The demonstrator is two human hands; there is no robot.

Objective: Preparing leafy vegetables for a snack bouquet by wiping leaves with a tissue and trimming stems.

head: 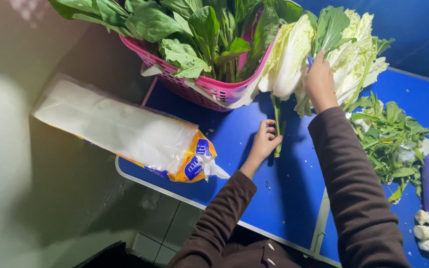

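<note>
- left hand (264,141) has its fingers pinched round the green stems (277,130), low on the blue table (284,198)
- right hand (319,82) is clenched on the leafy tops, right by the napa cabbage (289,57)
- pink basket (209,87) crowds the far edge
- plastic bag (125,131) hangs over the left edge
- trimmings (391,141) take the right side, bare blue between the arms

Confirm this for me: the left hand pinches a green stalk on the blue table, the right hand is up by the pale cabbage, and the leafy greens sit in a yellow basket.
One detail is off: the basket holding the leafy greens is pink, not yellow, as the head view shows. The left hand does pinch the green stalk on the blue table, and the right hand is by the pale cabbage.
</note>
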